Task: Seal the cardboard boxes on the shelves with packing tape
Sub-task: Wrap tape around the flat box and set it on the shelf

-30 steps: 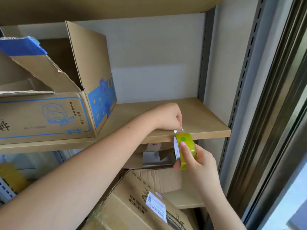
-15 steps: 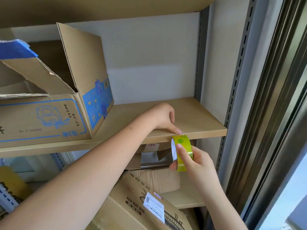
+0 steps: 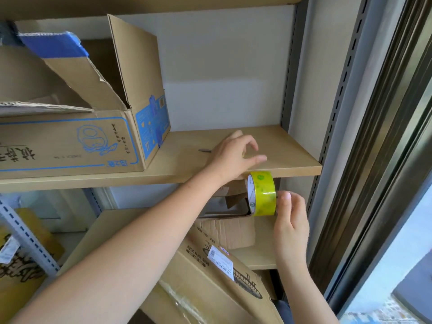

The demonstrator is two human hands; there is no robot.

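Left hand (image 3: 236, 157) is over the front part of the upper shelf (image 3: 287, 160), arm reaching in from lower left, fingers loosely spread and slightly bent, thumb forward, gripping nothing. Right hand (image 3: 291, 220) is up from lower right, just below that shelf's front edge, fingertips at the right side of the tape roll (image 3: 261, 194); whether they pinch it or only touch it cannot be told, the roll's far side is hidden. Roll hangs on edge right under the shelf lip, its top at the edge; cannot tell if it is stuck there.

Open box (image 3: 70, 141) stands on the upper shelf at left, well apart from both hands, flaps up, one flap torn with blue tape on it, blue print on front and side. Small dark mark on the shelf just left of the left hand. Lower shelf (image 3: 257, 258) carries a crumpled open box (image 3: 224, 230) behind the roll, partly blocked by the left forearm. Tilted box (image 3: 210, 284) with a white label sits lower front, clear tape along its edge. Slotted metal upright at right, window frame beyond it.

Roll is yellow-green, glossy, with a white inner core showing on its left face.
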